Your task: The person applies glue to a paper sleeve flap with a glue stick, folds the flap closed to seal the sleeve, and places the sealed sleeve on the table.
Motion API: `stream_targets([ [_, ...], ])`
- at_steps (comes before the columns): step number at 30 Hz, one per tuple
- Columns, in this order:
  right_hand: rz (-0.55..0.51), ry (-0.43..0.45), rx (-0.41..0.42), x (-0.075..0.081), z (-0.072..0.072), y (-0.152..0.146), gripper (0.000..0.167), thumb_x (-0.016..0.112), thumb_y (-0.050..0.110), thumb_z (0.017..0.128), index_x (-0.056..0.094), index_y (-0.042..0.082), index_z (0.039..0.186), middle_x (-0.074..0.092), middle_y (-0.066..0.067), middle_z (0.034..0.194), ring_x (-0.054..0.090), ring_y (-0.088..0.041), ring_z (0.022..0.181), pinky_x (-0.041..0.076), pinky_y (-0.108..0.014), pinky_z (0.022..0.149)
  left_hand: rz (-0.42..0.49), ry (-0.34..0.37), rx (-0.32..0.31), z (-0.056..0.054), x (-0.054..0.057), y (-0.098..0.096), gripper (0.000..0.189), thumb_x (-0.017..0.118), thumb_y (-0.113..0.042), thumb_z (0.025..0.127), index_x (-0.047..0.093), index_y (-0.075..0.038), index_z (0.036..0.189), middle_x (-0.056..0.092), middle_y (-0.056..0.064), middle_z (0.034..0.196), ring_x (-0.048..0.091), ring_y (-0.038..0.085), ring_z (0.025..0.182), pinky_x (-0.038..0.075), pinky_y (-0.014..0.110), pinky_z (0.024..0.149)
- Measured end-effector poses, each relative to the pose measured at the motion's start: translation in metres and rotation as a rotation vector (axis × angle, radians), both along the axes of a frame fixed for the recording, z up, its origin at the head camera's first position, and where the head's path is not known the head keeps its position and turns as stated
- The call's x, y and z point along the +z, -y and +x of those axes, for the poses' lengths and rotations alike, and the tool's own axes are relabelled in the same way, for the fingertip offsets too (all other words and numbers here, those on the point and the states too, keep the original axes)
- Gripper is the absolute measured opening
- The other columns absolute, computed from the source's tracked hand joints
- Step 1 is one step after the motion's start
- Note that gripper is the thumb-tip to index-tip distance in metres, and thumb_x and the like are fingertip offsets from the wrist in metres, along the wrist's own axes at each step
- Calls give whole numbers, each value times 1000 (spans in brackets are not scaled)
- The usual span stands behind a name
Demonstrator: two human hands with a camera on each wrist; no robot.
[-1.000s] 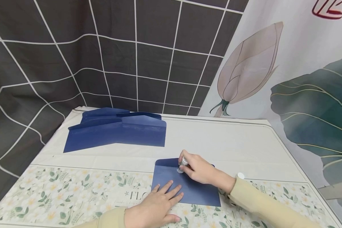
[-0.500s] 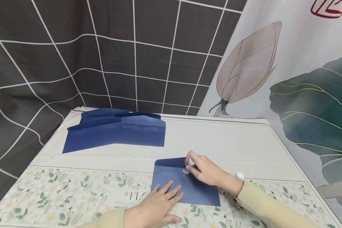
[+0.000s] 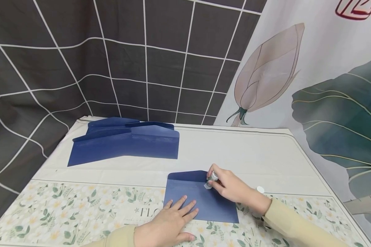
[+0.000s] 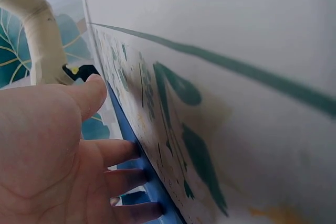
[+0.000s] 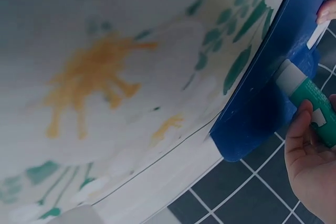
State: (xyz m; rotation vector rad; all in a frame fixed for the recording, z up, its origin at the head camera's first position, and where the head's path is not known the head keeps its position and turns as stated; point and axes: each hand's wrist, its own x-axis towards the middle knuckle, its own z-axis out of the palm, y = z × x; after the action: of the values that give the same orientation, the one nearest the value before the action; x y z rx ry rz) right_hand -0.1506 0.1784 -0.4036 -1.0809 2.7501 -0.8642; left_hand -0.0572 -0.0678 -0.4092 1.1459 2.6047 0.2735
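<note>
A blue envelope [image 3: 185, 192] lies on the table with its darker flap [image 3: 185, 176] unfolded away from the person. My left hand [image 3: 170, 221] rests on its lower left part, fingers spread and straight. In my right hand [image 3: 230, 185] a glue stick [image 3: 213, 176] is gripped, tilted, its tip at the envelope near the flap's fold. The right wrist view shows the glue stick's green body [image 5: 317, 109] and white end against the blue paper. Part of the envelope is hidden under both hands.
Several blue envelopes [image 3: 123, 144] lie overlapped at the back left of the table. A small round white cap [image 3: 260, 189] stands beyond the right forearm. The tablecloth [image 3: 80, 209] has a floral print, and a dark gridded curtain [image 3: 120, 58] hangs behind the table.
My right hand has slid the glue stick to the right along the envelope near the fold. The left hand and the envelope have stayed in place.
</note>
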Motion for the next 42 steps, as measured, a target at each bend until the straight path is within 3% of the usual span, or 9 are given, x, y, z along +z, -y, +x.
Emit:
stream_targets([
  [17, -8, 49, -76, 0, 7, -24, 10, 54, 15, 98, 51, 14, 107, 40, 14, 53, 29, 4, 43, 36, -18, 44, -6, 7, -4, 0, -2, 1, 68, 40, -61, 93, 38, -21, 148, 29, 2, 158, 27, 31, 145, 43, 58, 101],
  [24, -3, 78, -123, 1, 10, -33, 11, 53, 16, 98, 51, 14, 109, 45, 12, 55, 31, 4, 43, 38, -20, 43, -15, 14, -6, 0, -1, 1, 68, 41, -60, 93, 37, -22, 149, 28, 1, 158, 27, 30, 146, 42, 57, 102],
  [42, -33, 69, -189, 0, 17, -56, 11, 55, 12, 97, 51, 14, 106, 37, 16, 52, 31, 4, 42, 37, -19, 42, 10, 12, -10, -1, -3, 1, 67, 42, -59, 94, 38, -20, 148, 29, 3, 158, 28, 32, 145, 43, 58, 101],
])
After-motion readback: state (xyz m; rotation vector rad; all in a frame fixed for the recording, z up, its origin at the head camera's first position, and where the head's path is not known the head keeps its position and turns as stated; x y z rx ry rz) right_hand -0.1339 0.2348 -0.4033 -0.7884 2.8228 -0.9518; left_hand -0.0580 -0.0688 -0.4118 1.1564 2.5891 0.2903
